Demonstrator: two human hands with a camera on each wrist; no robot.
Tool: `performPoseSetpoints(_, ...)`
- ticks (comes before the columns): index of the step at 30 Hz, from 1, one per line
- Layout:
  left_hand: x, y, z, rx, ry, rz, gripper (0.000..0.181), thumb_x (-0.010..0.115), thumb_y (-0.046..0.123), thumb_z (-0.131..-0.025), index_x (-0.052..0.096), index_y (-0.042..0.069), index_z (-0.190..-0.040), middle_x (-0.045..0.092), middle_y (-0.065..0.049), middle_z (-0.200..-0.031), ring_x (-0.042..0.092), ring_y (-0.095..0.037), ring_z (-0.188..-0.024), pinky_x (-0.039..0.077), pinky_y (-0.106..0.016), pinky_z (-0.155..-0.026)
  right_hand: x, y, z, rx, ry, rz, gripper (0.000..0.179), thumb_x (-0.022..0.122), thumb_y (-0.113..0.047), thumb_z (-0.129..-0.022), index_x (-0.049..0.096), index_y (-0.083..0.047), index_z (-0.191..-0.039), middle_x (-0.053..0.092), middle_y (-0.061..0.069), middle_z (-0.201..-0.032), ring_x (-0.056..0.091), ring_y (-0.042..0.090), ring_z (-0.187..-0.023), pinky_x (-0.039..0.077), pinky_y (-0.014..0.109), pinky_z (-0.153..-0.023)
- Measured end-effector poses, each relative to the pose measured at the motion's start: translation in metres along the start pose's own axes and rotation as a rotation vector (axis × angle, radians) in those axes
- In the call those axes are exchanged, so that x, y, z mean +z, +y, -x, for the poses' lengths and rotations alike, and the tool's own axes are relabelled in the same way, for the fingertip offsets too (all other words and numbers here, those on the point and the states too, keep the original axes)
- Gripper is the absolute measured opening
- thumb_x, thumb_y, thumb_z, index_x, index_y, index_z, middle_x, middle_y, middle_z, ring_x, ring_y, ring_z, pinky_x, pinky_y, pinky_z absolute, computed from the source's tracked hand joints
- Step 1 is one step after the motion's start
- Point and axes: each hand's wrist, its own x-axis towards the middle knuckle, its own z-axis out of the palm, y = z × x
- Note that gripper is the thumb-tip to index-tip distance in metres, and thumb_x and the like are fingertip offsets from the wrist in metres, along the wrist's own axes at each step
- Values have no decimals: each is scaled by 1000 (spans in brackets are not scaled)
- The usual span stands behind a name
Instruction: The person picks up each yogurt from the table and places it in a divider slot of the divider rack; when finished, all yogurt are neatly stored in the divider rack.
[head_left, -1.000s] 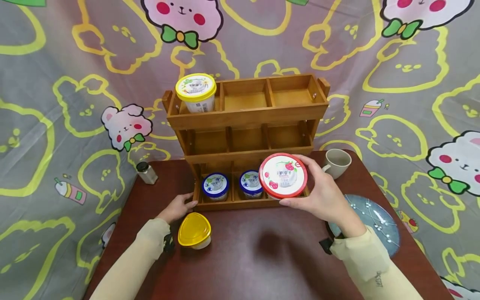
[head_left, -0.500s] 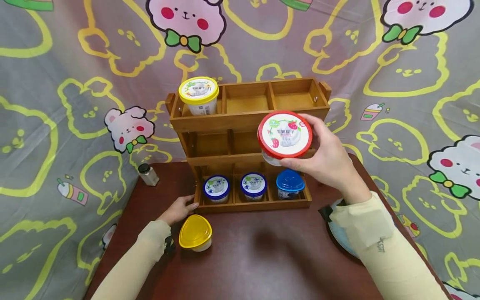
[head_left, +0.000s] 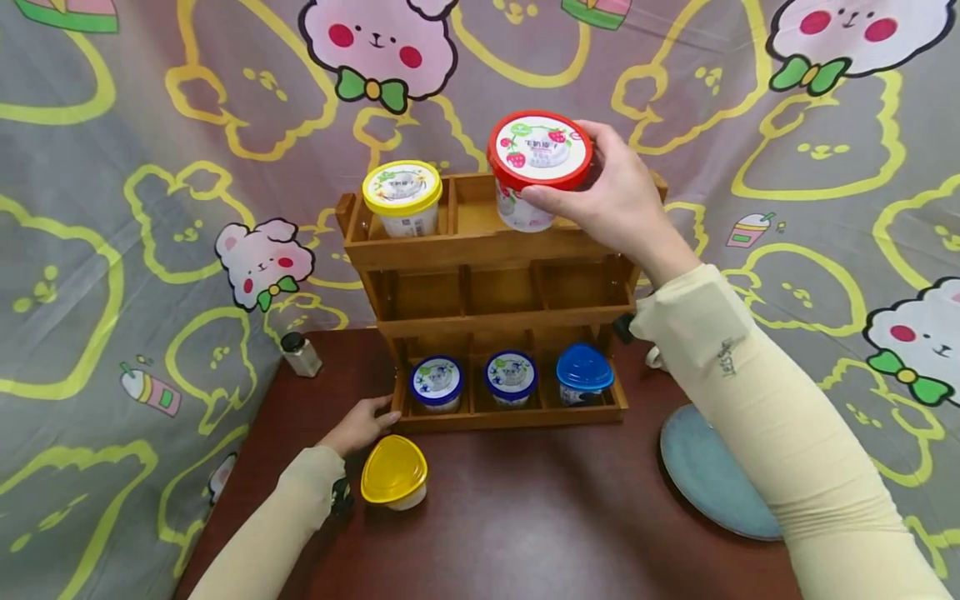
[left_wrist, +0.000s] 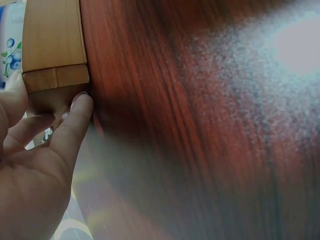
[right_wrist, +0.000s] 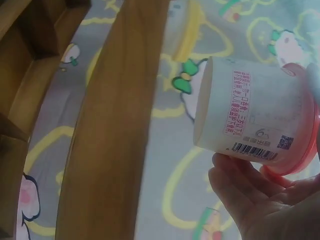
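My right hand grips a pudding cup with a red strawberry lid by its side, in front of the top tier's middle compartment. In the right wrist view the cup shows its barcode side, with fingers beneath it. My left hand holds the lower left corner of a three-tier wooden rack; in the left wrist view thumb and fingers lie around the rack's end. A yellow-lidded pudding cup stands in the top left compartment. Two cups with dark blue lids, left and middle, fill bottom compartments.
A blue-lidded tub sits in the bottom right compartment. Before the rack stands a yellow-lidded tub. At right lies a blue-grey plate, partly under my sleeve, which mostly hides a mug. A black-capped jar stands left.
My right hand has lifted the red-lidded pudding cup from in front of the bottom tier up to the top tier, slightly leftward. My left hand has stayed at the rack's corner.
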Motion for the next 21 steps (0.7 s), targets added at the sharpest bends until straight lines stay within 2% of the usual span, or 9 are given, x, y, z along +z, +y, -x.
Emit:
performPoseSetpoints(5,0,1,0,21,-7,20,53,55,11,-102,37,-12,-146,44,-32,-143,64,-37,-109,58,-43,-84,13,5,-25,39,-39,75,99,81,-53,-76,31,-19,-154,49,0,-142,49,13,-124,45,29,-104)
performPoseSetpoints(9,0,0,0,7,-5,38,52,55,10,-102,38,-11,-146,44,-31,-144,63,-36,-111,58,-42,-84,23,12,-38,67,-69,79,102,81,-56,-75,29,-17,-155,49,1,-143,50,14,-125,44,29,-104)
performPoseSetpoints(21,0,-4,-1,11,3,68,52,56,10,-102,38,-10,-147,48,-30,-141,64,-36,-109,58,-43,-84,40,23,-53,90,-108,109,101,79,-60,-74,33,-14,-152,50,2,-142,51,16,-124,46,31,-103)
